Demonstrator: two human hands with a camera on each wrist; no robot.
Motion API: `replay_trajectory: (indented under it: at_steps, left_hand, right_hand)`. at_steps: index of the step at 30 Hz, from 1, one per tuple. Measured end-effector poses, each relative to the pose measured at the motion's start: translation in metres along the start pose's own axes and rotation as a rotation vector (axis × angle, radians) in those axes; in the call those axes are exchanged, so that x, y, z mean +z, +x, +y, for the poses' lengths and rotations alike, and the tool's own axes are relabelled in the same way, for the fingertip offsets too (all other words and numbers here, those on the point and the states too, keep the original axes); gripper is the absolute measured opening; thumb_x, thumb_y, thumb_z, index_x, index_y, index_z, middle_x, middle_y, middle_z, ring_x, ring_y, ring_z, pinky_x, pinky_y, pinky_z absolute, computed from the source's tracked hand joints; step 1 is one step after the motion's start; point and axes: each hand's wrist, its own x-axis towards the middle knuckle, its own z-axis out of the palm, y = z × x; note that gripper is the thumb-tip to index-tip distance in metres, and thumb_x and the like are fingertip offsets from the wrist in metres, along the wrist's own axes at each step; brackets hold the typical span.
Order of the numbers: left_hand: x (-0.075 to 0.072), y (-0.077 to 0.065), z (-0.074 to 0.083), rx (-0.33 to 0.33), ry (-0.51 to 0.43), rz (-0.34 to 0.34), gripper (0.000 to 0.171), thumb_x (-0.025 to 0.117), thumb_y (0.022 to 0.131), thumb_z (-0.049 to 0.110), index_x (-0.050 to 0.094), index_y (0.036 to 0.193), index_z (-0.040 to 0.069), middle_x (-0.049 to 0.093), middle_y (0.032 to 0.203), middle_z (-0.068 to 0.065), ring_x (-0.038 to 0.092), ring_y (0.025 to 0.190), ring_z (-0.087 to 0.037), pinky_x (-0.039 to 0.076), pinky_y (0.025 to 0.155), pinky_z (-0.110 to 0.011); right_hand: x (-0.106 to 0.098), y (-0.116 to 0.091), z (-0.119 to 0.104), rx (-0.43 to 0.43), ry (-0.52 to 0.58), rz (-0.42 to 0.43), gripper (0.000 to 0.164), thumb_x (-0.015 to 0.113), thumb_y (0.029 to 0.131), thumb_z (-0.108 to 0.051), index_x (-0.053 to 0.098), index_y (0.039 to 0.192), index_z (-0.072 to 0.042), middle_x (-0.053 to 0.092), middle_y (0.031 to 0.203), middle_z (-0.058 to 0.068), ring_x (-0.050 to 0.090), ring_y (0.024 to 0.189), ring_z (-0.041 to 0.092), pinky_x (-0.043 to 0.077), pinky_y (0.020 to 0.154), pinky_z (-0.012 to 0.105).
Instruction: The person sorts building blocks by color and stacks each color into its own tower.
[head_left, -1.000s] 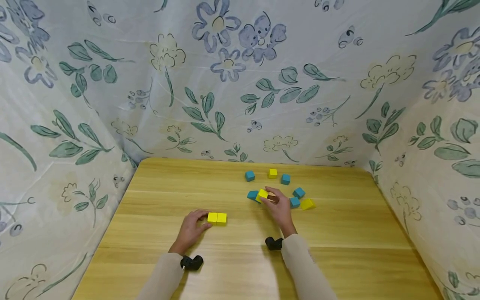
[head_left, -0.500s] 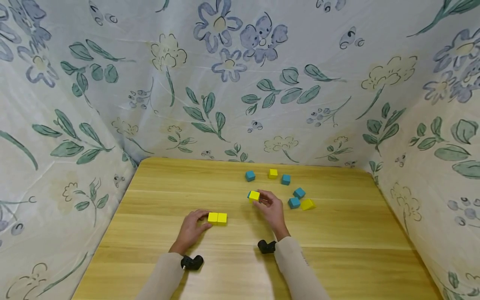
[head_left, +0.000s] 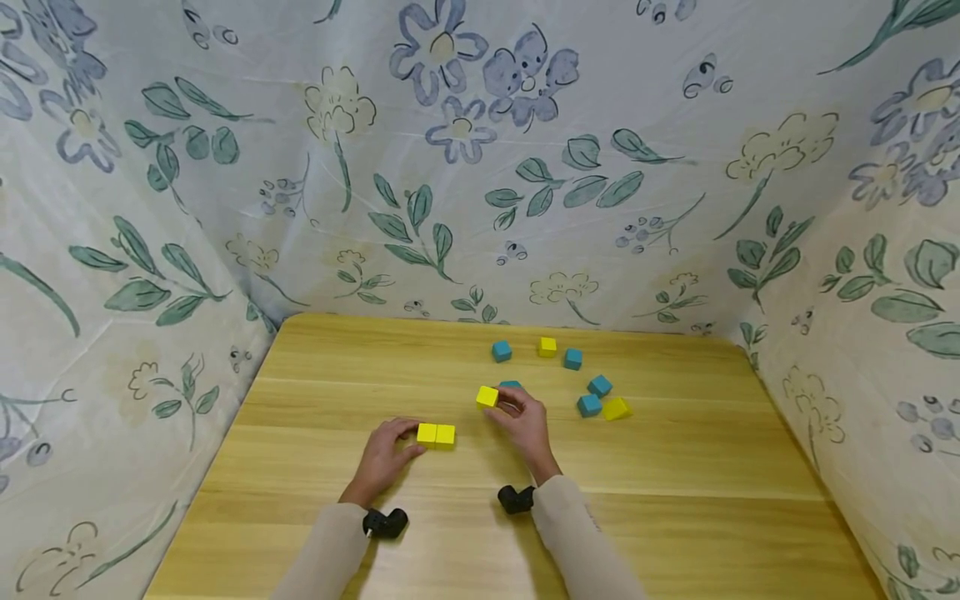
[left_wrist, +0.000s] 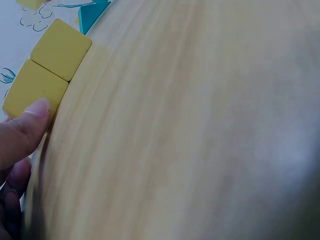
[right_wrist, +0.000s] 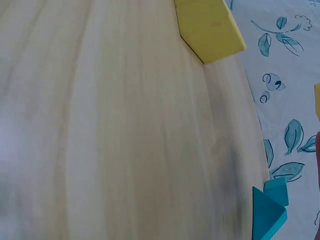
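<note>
Two yellow cubes stand side by side on the wooden table; my left hand (head_left: pixel 382 462) pinches the left yellow cube (head_left: pixel 427 436), with the right one (head_left: pixel 446 437) against it. In the left wrist view the thumb (left_wrist: pixel 30 125) presses on the nearer cube's face. My right hand (head_left: pixel 527 427) holds another yellow cube (head_left: pixel 487 397) between thumb and fingers, up and to the right of the pair. Just behind that hand a blue triangular block (head_left: pixel 510 385) is partly hidden; its sloped shape (right_wrist: pixel 267 215) shows in the right wrist view.
At the back right lie several blue cubes (head_left: pixel 573 359), a yellow cube (head_left: pixel 547 347) and a yellow triangular block (head_left: pixel 617 408). The table (head_left: pixel 712 467) meets a flower-printed cloth (head_left: pixel 480 250) at its back and sides.
My right hand has moved left with its yellow cube, uncovering part of the blue triangular block behind it. My left hand stays at the pair of cubes.
</note>
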Motion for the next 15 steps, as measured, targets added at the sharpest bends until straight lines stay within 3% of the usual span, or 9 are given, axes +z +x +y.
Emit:
replay_trajectory:
  at_steps: [5,11,15]
  left_hand:
    - [0.0,0.001,-0.001,0.006,0.011,0.004,0.039,0.079,0.078,0.012,0.068,0.114,0.003,0.067,0.111,-0.006,0.056,0.09,-0.019,0.046,0.082,-0.04]
    - [0.001,0.001,-0.002,0.007,0.009,0.001,0.039,0.079,0.078,0.012,0.068,0.114,0.003,0.067,0.111,-0.007,0.057,0.091,-0.019,0.046,0.083,-0.041]
    - [0.001,0.001,-0.002,0.004,0.01,-0.001,0.039,0.079,0.078,0.013,0.068,0.115,0.004,0.067,0.111,-0.006,0.057,0.092,-0.019,0.046,0.084,-0.041]
  right_hand:
    - [0.013,0.004,0.022,-0.02,0.0,-0.022,0.035,0.074,0.08,0.006,0.064,0.113,0.009,0.062,0.114,0.022,0.062,0.103,0.034,0.052,0.088,0.033]
    - [0.028,0.001,0.027,-0.09,-0.116,-0.021,0.032,0.08,0.078,-0.009,0.071,0.108,-0.003,0.069,0.107,0.011,0.063,0.098,0.027,0.048,0.092,0.046]
    - [0.037,0.0,0.028,-0.08,-0.137,-0.049,0.03,0.081,0.078,-0.013,0.073,0.107,-0.007,0.069,0.104,0.006,0.061,0.099,0.028,0.043,0.095,0.051]
